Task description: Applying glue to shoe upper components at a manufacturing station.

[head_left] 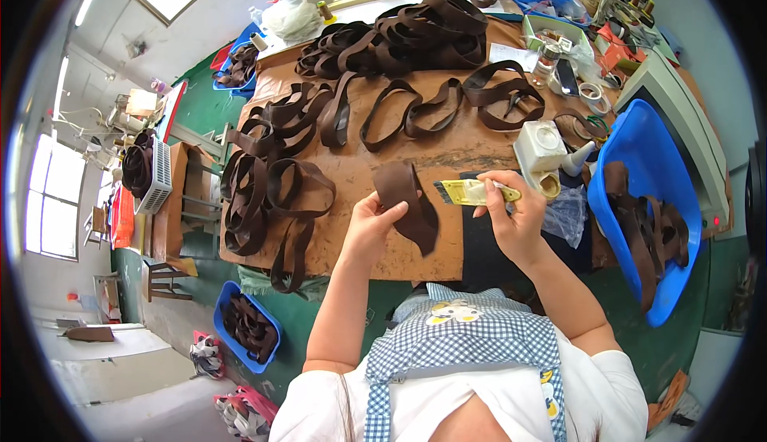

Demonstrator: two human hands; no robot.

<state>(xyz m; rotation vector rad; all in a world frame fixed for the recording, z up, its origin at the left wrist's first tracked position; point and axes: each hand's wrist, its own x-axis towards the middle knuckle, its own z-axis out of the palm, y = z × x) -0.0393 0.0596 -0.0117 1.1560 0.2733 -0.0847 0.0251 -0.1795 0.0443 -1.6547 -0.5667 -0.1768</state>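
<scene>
My left hand (369,226) is closed on a wide dark brown leather strap (417,214), thumb on top, over the near part of the worktable (375,262). To its right, my right hand (518,217) grips a flat paintbrush (466,192) with a yellowish handle. The brush's dark bristles point left toward the strap, with a small gap between them. Just beyond my right hand stand a white square plastic bottle (543,145) with a round lid and a small open pot (549,185).
Looped brown straps (280,182) lie along the table's left side, and a large heap (399,39) sits at the back. A blue basin (651,138) of straps stands at the right, beside a grey machine (679,114). Another blue basin (272,326) rests on the green floor.
</scene>
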